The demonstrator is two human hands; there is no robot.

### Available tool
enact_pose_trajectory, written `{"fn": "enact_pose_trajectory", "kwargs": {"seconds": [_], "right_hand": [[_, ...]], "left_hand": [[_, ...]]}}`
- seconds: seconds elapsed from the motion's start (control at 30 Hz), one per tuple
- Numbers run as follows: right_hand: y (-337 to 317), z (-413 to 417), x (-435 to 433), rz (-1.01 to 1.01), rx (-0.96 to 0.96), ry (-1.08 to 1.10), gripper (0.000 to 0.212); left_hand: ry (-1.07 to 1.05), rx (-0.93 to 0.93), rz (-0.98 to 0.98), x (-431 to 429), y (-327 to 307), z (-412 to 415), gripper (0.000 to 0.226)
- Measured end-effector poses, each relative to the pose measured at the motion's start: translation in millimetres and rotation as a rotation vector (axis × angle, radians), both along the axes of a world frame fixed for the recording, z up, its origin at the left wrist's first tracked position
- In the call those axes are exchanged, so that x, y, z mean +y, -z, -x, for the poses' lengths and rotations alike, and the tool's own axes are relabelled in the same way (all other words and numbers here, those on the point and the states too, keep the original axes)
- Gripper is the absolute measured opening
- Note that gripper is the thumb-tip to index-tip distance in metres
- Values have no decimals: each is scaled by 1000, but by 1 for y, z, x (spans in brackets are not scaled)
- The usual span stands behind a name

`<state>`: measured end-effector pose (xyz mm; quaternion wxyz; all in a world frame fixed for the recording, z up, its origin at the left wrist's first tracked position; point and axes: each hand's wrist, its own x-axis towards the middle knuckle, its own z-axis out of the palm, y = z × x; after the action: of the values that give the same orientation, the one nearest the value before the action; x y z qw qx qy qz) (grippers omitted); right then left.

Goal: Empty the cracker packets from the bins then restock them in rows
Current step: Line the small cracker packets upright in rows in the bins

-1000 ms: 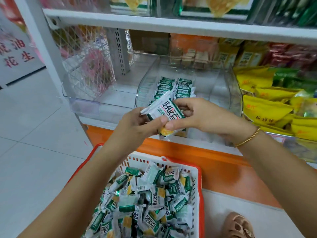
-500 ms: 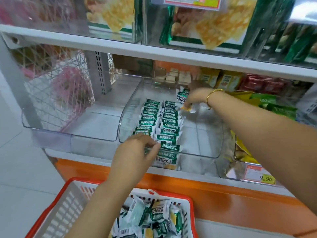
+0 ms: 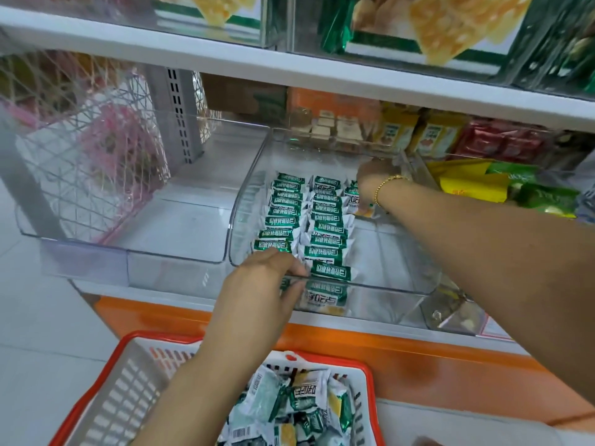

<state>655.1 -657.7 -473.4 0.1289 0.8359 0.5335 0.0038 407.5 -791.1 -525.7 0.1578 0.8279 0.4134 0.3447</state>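
Head view: on the shelf [image 3: 106, 289] stood a clear bin [image 3: 245, 201], and two rows of cracker packets [image 3: 326, 235] ran from its back wall to its front edge, the left row just beside the bin's left wall. The right hand [image 3: 375, 181], a gold bracelet [image 3: 388, 185] on its wrist, reached to the back of the bin, right of the second row. Its fingers were bent down onto a lone packet [image 3: 353, 197], holding it against the bin floor. The left hand [image 3: 257, 284] sat at the bin's front edge, at the near end of the left row, with its fingers curled over the rim. Whether they gripped a packet could not be told. An empty bin [image 3: 180, 226] stood touching on the left. Below the shelf's front edge, a red basket [image 3: 154, 336] held loose packets [image 3: 299, 403] in a heap.
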Motion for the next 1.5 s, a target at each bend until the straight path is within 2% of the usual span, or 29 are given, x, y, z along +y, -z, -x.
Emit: {"fn": "enact_pose_trajectory", "kwargs": {"seconds": [0.1, 0.3, 0.33, 0.4, 0.43, 0.5, 0.57, 0.63, 0.73, 0.8, 0.9, 0.97, 1.03, 1.13, 1.2, 1.23, 1.33, 1.4, 1.47, 1.5], "right_hand": [[2, -1, -3, -44, 27, -42, 56], [1, 2, -15, -57, 62, -194, 52], [-2, 5, -19, -73, 93, -228, 45], [-11, 16, -31, -140, 97, -290, 12], [-18, 23, -40, -176, 97, -323, 7], [-30, 40, -69, -241, 95, -381, 25], [-37, 57, -108, -310, 123, -461, 25], [-33, 72, -151, -367, 188, -548, 27], [-8, 90, -210, -415, 297, -595, 25], [19, 96, -237, -317, 322, -600, 24], [78, 100, -264, -1, 324, -567, 24], [127, 99, -274, 196, 360, -540, 23], [170, 96, -282, 325, 418, -524, 24], [207, 94, -292, 411, 392, -531, 35], [222, 96, -294, 382, 347, -545, 42], [227, 98, -293, 360, 334, -536, 44], [233, 105, -291, 292, 333, -505, 44], [233, 107, -293, 240, 323, -500, 49], [233, 106, -293, 227, 295, -514, 53], [234, 105, -293, 232, 271, -534, 52]], "left_hand": [[13, -5, -11, -1, 0, 0, 19], [50, -34, -23, 1, 1, 12, 14], [41, -52, -14, -2, 0, 14, 16], [25, -112, -21, -12, -1, 17, 21], [19, -143, -26, -18, -2, 18, 20], [8, -190, -2, -32, -1, 20, 22], [-9, -192, 73, -44, 6, 25, 28], [-20, -117, 184, -55, 20, 30, 33], [-40, 92, 402, -72, 55, 39, 34], [-25, 253, 546, -85, 88, 49, 32], [39, 496, 708, -106, 130, 65, 17], [22, 592, 791, -120, 151, 72, 8], [7, 632, 845, -132, 167, 73, 13], [9, 531, 943, -144, 179, 64, 8], [-35, 449, 975, -145, 192, 56, 33], [-74, 374, 1001, -145, 197, 50, 35], [-246, 116, 1076, -148, 208, 33, 9], [-397, -33, 1137, -151, 218, 21, 35], [-501, -132, 1163, -152, 221, 12, 42], [-519, -152, 1185, -149, 221, 8, 39]]}}
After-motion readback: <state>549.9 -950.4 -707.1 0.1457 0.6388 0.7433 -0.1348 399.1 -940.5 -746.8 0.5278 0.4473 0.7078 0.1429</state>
